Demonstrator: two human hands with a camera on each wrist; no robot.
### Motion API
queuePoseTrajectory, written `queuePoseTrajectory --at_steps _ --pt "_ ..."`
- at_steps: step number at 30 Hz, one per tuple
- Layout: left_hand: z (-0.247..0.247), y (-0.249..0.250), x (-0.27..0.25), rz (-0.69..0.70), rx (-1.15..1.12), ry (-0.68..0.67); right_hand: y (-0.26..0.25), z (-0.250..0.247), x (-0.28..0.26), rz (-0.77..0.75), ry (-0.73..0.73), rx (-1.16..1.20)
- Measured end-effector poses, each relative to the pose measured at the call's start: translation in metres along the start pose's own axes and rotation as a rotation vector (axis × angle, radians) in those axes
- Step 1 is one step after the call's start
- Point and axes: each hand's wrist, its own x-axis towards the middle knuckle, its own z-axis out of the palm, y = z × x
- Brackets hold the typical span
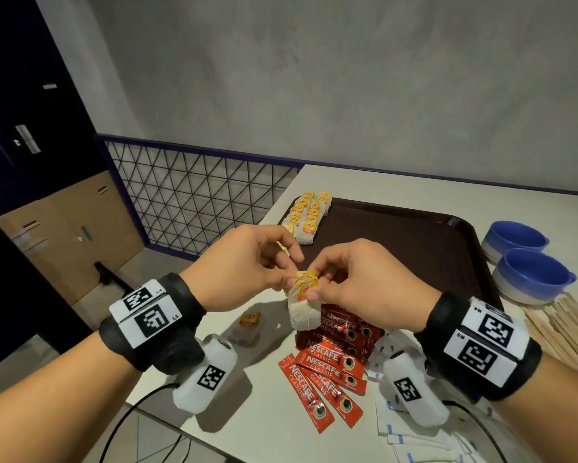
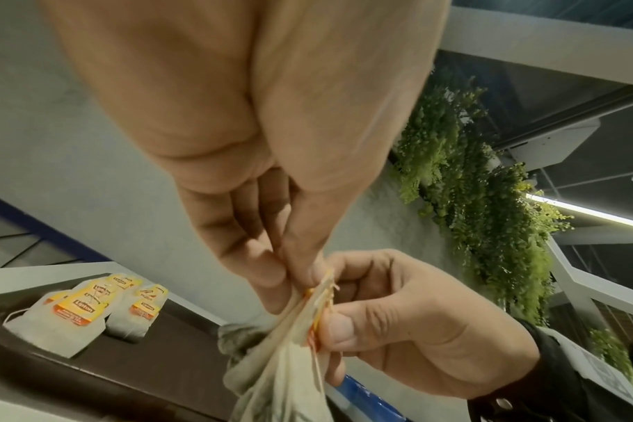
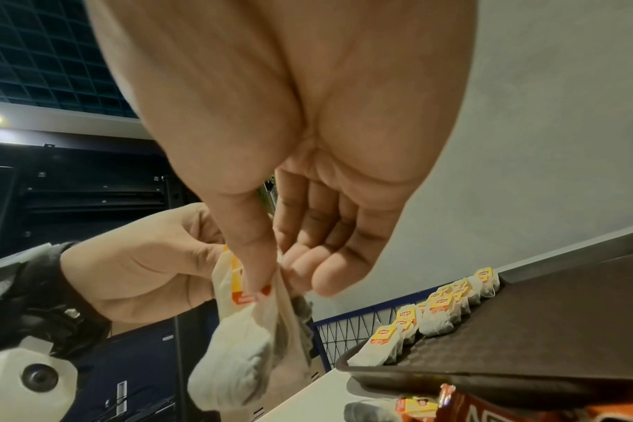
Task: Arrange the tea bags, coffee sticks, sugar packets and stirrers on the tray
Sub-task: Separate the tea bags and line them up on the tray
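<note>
Both hands meet above the table's front, just before the dark brown tray (image 1: 397, 248). My left hand (image 1: 289, 277) and right hand (image 1: 314, 286) pinch the yellow tags of a small bunch of tea bags (image 1: 303, 310), whose white pouches hang below. In the right wrist view my thumb and fingers (image 3: 262, 281) pinch the tags above the pouches (image 3: 242, 357). Several tea bags (image 1: 309, 215) lie in two rows at the tray's far left corner. One loose tea bag (image 1: 249, 324) lies on the table. Red coffee sticks (image 1: 331, 365), white sugar packets (image 1: 414, 432) and wooden stirrers (image 1: 568, 329) lie on the table.
Two blue bowls (image 1: 528, 262) stand right of the tray. A wire railing (image 1: 194, 202) borders the table's left edge, with a drop beyond it. Most of the tray's surface is bare.
</note>
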Motion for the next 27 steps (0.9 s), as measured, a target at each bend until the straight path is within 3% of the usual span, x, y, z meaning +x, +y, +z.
queuePoseTrajectory --at_steps 5,10,12,21,27 --pt "-0.018 -0.016 0.0 -0.089 -0.004 -0.101 0.002 0.0 -0.001 0.02 0.001 -0.03" --pt "-0.023 -0.046 -0.001 -0.308 0.592 -0.261 0.004 -0.002 -0.003 0.01 0.023 -0.026" --pt "-0.013 -0.05 -0.003 -0.355 0.709 -0.301 0.004 -0.002 -0.003 0.007 0.033 -0.025" --pt "0.005 -0.054 -0.001 -0.333 0.812 -0.36 0.004 -0.002 -0.004 0.037 0.021 -0.045" --pt "-0.005 -0.053 -0.008 -0.295 0.633 -0.245 0.001 -0.004 -0.005 0.042 -0.012 -0.057"
